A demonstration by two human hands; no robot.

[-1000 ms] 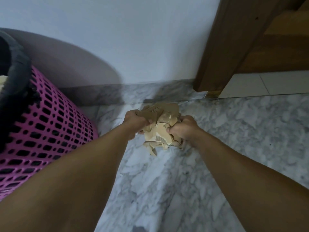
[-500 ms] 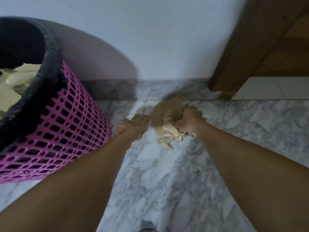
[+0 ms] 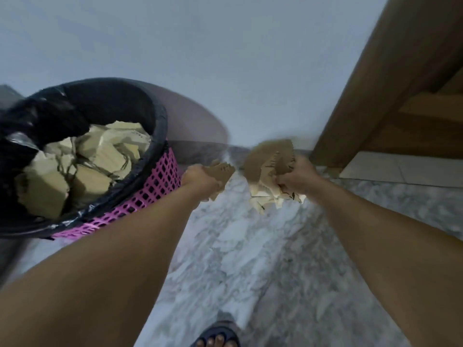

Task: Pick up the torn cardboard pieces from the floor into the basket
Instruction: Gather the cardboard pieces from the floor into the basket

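**Both hands full of torn cardboard beside the basket**

A person stood on a marble floor (image 3: pixel 250 259) with both arms stretched forward, each hand clamped on torn cardboard held in the air. The left hand (image 3: pixel 200 177) gripped a small brown scrap (image 3: pixel 221 171), its fingers curled around it, just beside the basket (image 3: pixel 160 186). The right hand (image 3: pixel 298 175) clutched a larger bunch (image 3: pixel 269 171) of brown and pale pieces, some hanging below the fist. The two handfuls were apart, with a narrow gap between them. The pink lattice basket, lined with a black bag (image 3: pixel 100 96), stood at the left near the wall (image 3: pixel 225 58) and already held a heap of cardboard pieces (image 3: pixel 82 166). A wooden door frame (image 3: pixel 375 78) rose at the right. One sandalled foot (image 3: pixel 216 336) showed at the floor's near edge. The picture was blurred.
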